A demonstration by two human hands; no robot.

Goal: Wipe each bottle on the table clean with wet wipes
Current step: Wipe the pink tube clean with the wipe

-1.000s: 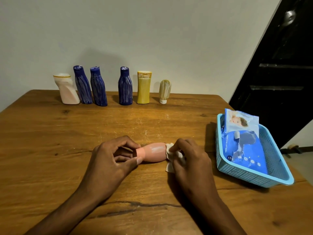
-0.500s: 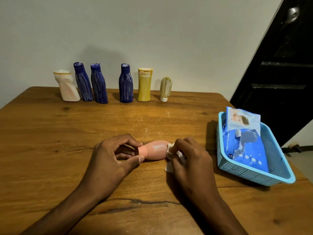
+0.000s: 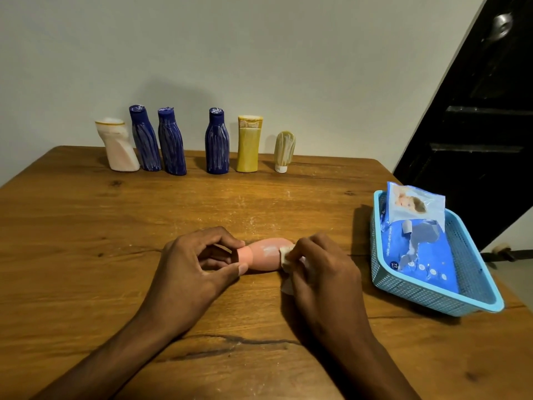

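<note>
Was still only on the first one tbh: small pink plastic bottle lying left of the blue mesh basket, cap pinched in left hand, right hand pressing a white wet wipe on its base, six streaky bottles waiting behind.

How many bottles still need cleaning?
None looks finished yet. The left hand steadies the pink bottle lying on the table while the right hand rubs it with a wet wipe; a white smear still shows on it. The six bottles in the back row, like the middle blue bottle, look streaked white, so they remain.
</note>
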